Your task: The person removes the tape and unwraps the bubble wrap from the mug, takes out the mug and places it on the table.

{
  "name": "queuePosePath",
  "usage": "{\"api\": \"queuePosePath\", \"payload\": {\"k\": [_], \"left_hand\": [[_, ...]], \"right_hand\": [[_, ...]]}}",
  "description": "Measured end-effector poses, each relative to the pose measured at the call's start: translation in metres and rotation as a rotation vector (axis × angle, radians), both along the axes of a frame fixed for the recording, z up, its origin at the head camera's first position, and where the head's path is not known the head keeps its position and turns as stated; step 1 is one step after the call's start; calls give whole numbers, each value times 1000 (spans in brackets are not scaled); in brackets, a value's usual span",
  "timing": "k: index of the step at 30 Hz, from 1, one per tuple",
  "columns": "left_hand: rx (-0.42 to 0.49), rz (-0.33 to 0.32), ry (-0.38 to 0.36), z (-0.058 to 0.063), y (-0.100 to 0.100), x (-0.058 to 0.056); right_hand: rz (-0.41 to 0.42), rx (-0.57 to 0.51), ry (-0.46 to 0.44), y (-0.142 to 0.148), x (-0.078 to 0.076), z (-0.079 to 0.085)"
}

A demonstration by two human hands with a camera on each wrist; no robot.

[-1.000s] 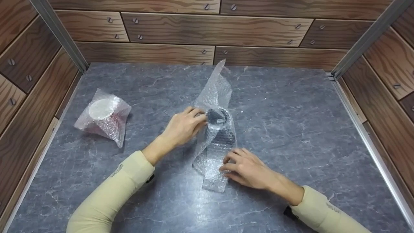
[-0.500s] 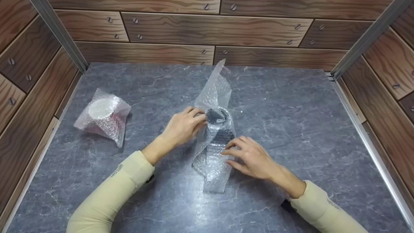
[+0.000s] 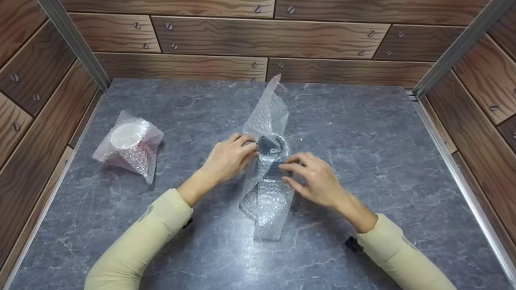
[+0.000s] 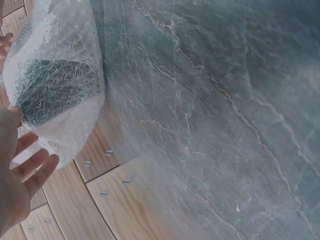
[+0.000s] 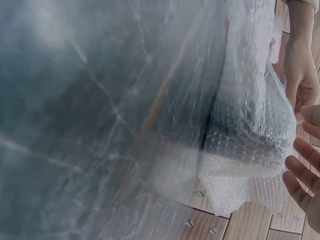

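Note:
In the middle of the table stands a dark cup-like round thing (image 4: 57,90) inside clear bubble wrap (image 3: 274,209). One end of the wrap rises to a point behind it, and another strip lies toward the front. My left hand (image 3: 231,156) pinches the wrap at the left of the round top. In the left wrist view, its other fingers spread away from the wrap. Close to the right side, my right hand (image 3: 316,177) has its fingers loosely bent at the wrap, with thumb and forefinger apart. The wrap covers most of the dark thing, so its exact kind is unclear.
A second bubble-wrapped bundle (image 3: 129,145), pinkish with a pale round top, stands at the table's left. The grey marbled table (image 3: 363,133) is bounded by wood-patterned walls (image 3: 258,38) and metal posts at the back corners.
My right hand has slid away from the front strip, up along the right side toward the round top. The front strip has shifted slightly right. My left hand stays in place.

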State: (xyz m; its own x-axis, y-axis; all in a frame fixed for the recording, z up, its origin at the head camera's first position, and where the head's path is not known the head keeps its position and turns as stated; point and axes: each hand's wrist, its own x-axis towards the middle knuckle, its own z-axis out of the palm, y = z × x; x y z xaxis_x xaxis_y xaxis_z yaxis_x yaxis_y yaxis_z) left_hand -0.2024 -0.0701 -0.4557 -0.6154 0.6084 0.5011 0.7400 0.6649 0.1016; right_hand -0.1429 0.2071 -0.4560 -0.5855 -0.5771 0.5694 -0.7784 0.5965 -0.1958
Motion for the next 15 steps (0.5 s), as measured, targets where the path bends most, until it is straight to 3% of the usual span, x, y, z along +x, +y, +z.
{"api": "queuePosePath", "payload": {"k": [15], "left_hand": [[-21, 5, 13, 2, 1, 1]], "right_hand": [[-87, -20, -20, 0, -20, -1]]}}
